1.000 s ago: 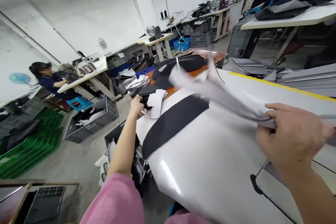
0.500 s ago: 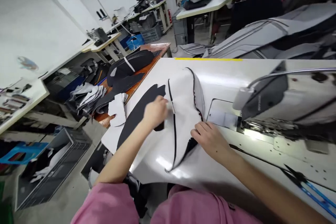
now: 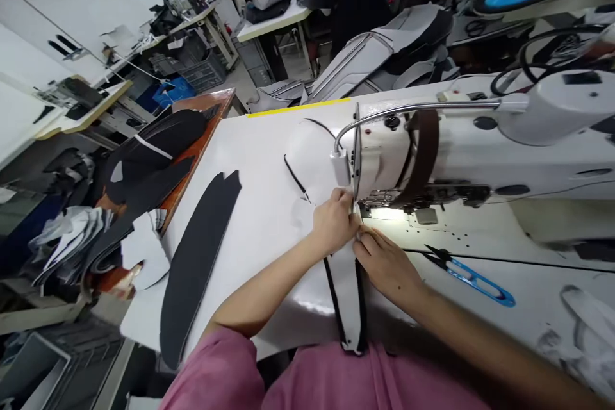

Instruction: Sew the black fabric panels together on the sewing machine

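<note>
A white fabric piece with black edging point(image 3: 346, 295) lies on the sewing table, its narrow tail hanging toward my lap. My left hand point(image 3: 334, 223) is closed on the fabric close to the needle area of the sewing machine point(image 3: 461, 141). Just beside it, my right hand point(image 3: 387, 266) pinches the fabric's right edge. Both hands' fingertips nearly touch, and the part of the cloth between them is hidden. Farther up, the wide end of the piece blends into the white tabletop.
A dark curved fabric panel point(image 3: 199, 269) lies to the left on the table. Blue-handled thread snips point(image 3: 473, 278) rest at right. Stacked dark panels point(image 3: 154, 147) cover a brown side table. Beyond the far edge are grey sewn covers point(image 3: 355, 64) and a person in dark clothing point(image 3: 362, 0).
The fabric piece has moved to the sewing machine, and my left hand has come across to meet my right hand there. The dark panel now lies apart from it. My view has turned rightward.
</note>
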A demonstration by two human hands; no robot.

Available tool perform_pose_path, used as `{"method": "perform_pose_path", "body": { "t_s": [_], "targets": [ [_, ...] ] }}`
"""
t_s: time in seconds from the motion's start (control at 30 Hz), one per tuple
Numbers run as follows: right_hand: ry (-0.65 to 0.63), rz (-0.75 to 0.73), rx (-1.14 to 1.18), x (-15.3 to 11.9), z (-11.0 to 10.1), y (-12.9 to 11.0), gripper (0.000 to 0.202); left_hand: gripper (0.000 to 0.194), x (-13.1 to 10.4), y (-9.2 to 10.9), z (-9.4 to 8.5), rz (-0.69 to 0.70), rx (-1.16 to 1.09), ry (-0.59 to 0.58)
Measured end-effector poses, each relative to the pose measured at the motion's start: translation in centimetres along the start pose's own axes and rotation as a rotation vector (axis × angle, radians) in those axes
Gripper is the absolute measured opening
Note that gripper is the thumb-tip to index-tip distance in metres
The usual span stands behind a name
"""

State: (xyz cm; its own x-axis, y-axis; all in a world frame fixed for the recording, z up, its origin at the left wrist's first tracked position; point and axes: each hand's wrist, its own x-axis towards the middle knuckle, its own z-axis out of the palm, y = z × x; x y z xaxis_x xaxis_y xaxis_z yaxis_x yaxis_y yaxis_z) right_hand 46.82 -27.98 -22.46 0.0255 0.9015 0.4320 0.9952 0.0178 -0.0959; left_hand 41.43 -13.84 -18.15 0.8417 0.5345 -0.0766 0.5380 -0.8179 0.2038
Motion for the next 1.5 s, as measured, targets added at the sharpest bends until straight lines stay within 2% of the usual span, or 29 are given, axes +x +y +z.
{"method": "perform_pose_path", "body": {
  "t_s": [0.2, 0.37, 0.8, 0.9, 1.07, 1.13, 1.2, 1.3, 1.37, 1.5],
  "targets": [
    [-0.003, 0.108, 0.004, 0.6, -0.1, 1.4, 0.025, 0.031, 2.4, 0.9, 1.4, -0.007, -0.010, 0.019],
    [0.015, 0.103, -0.023, 0.1, -0.2, 1.2, 0.025, 0.029, 1.9, 1.3, 1.9, 0.004, -0.011, 0.068],
    [-0.009, 0.119, -0.004, 0.2, -0.2, 1.2, 0.026, 0.021, 1.9, 0.7, 1.8, 0.043, -0.062, 0.038],
    [-0.039, 0.119, -0.018, 0.2, -0.2, 1.2, 0.024, 0.023, 0.9, 0.2, 1.2, 0.042, -0.146, 0.103],
    [-0.117, 0.134, 0.084, -0.7, -0.9, 0.6, 0.021, 0.042, -3.3, -0.6, -0.8, 0.083, -0.359, 0.206],
    [-0.131, 0.135, 0.149, -1.3, -1.2, 0.2, 0.029, 0.042, -4.9, -0.5, -1.6, 0.172, -0.379, 0.187],
    [-0.144, 0.133, 0.168, -1.8, -1.3, -0.2, 0.038, 0.039, -5.8, -0.2, -1.8, 0.321, -0.386, 0.140],
    [-0.159, 0.123, 0.139, -2.5, -1.4, -0.6, 0.039, 0.039, -6.1, 0.2, -1.1, 0.487, -0.359, 0.024],
    [-0.157, 0.117, 0.137, -2.9, -1.5, -0.7, 0.042, 0.044, -5.9, 0.2, -0.3, 0.461, -0.282, -0.033],
    [-0.111, 0.122, 0.132, -3.7, -1.7, -0.9, 0.043, 0.049, -5.4, 0.4, 0.5, 0.250, -0.071, -0.049]
  ]
}}
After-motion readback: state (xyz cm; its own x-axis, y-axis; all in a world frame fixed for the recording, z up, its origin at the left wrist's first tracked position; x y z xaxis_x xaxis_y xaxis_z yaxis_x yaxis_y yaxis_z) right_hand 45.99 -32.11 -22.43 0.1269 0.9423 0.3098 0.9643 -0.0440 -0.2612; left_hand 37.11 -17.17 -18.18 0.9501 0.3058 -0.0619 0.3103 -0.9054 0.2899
